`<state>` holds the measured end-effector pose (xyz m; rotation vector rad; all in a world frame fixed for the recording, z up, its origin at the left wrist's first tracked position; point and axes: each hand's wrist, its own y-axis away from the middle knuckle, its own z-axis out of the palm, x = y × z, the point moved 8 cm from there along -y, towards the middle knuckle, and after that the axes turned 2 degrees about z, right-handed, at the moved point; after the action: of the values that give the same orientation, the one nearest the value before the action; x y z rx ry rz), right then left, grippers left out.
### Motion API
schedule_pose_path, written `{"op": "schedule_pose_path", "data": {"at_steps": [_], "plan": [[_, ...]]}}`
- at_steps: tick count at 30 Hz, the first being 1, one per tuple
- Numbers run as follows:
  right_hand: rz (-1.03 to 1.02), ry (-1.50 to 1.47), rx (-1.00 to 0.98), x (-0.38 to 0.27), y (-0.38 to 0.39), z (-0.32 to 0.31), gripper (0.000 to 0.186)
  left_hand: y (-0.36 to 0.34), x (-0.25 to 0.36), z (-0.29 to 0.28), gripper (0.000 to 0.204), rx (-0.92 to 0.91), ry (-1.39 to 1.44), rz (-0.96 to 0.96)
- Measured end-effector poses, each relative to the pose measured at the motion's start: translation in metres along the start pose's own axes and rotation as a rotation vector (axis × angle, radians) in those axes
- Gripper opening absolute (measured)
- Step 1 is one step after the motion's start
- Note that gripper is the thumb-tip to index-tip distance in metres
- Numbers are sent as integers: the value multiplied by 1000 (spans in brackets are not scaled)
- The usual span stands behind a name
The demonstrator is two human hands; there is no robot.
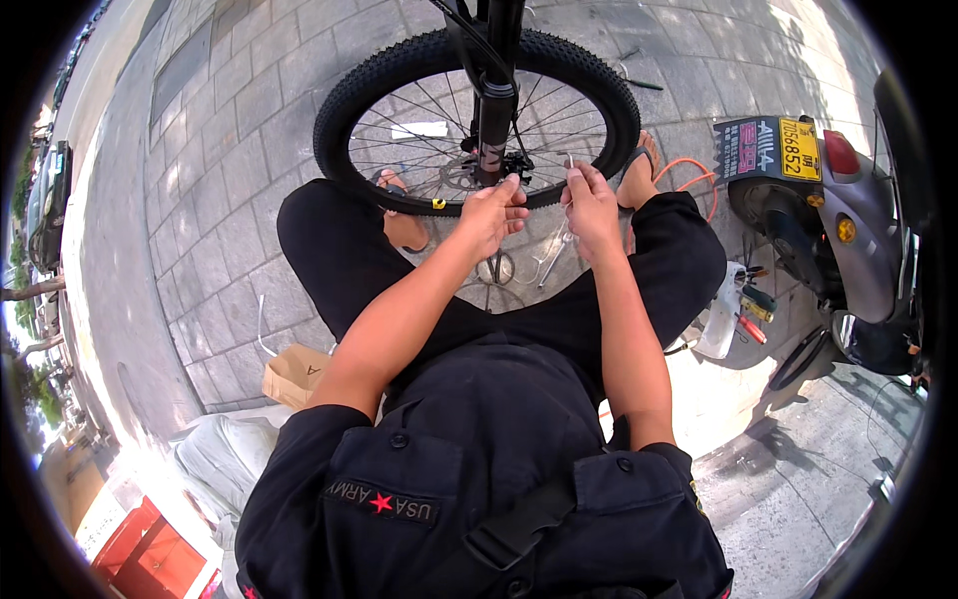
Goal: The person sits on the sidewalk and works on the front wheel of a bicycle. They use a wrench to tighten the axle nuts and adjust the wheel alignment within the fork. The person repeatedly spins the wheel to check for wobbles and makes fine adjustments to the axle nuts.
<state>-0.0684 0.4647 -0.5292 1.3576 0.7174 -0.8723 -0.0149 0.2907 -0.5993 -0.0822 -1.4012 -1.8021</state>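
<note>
A bicycle front wheel (336,100) with a knobby black tire stands in front of me, held in a black fork (495,120). At the hub are a brake disc (461,174) and a black brake caliper (515,166). My left hand (487,220) is just below the caliper, its fingers curled and thumb drawn in; whatever they may pinch is too small to make out. Beside it, my right hand (595,212) is closed on a thin silver rod, whose tip shows above the fingers. Under that hand is a slim silver tool (552,262), partly hidden.
To the right stands a parked scooter (868,240). Near it lie screwdrivers (753,317), a white plastic bag (720,324) and an orange hose (689,163). A brown paper bag (296,374) sits left of me on the paving (239,130). My feet flank the wheel.
</note>
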Motion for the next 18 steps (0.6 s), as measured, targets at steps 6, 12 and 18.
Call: {"op": "schedule_pose_path", "data": {"at_steps": [6,12,18], "plan": [[56,95,-14,-8,-12,14,33,-19,-16,7,29,53,282,-69],[116,187,8,-21,-21,29,27,-25,-10,9,21,73,368,-69],[260,251,-61,1,-46,31,24,-26,-9,13,18,3,354,-113]]}}
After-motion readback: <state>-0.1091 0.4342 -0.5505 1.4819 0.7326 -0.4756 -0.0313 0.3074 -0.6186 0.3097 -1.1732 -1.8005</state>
